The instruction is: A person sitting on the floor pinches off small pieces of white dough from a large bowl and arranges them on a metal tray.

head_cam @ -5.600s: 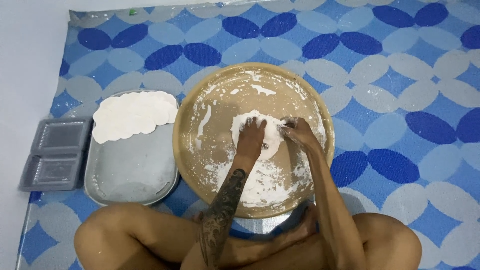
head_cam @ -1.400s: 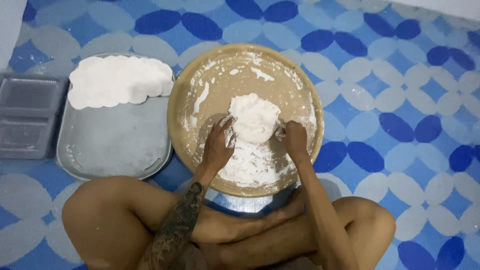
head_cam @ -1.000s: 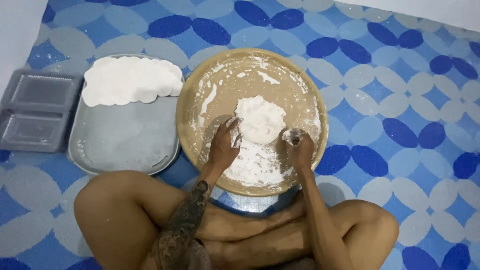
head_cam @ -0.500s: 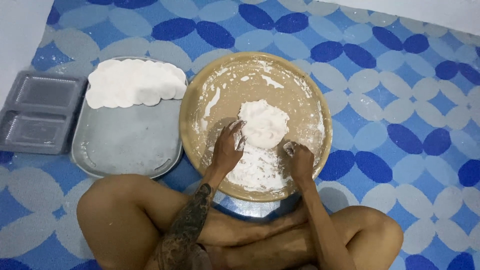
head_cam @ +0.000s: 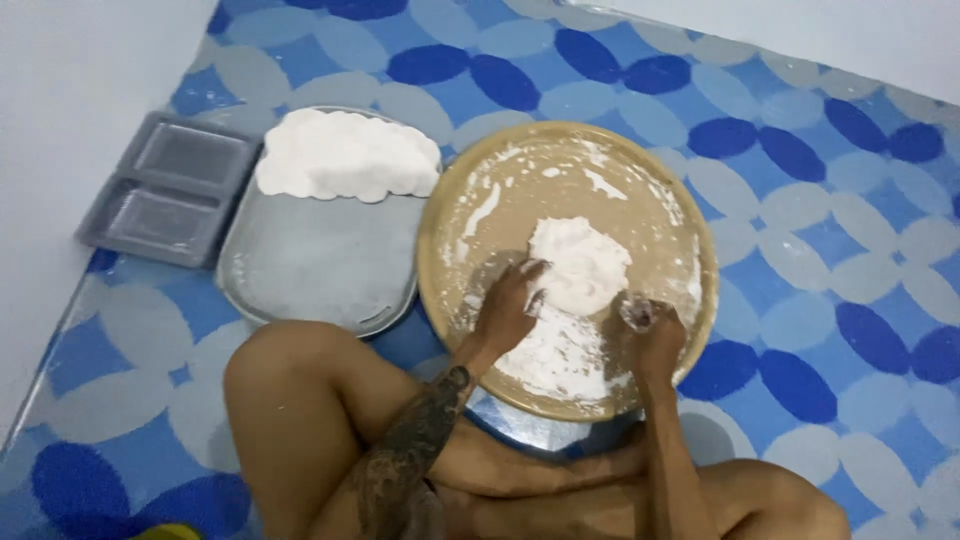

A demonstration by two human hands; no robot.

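Far left on the floor mat [head_cam: 820, 250] sits one grey two-part tray [head_cam: 170, 190]; next, one metal tray [head_cam: 320, 260] carrying one row of white flat pieces [head_cam: 345, 155]; then one round wooden board [head_cam: 470, 200], floured, one lump of dough [head_cam: 580, 262] at its middle; left hand [head_cam: 508, 308] lies loosely open, fingertips touching the dough's near edge; right hand [head_cam: 652, 338] is curled shut, whether around anything I cannot tell; looks like shaping, calling for even pressing.
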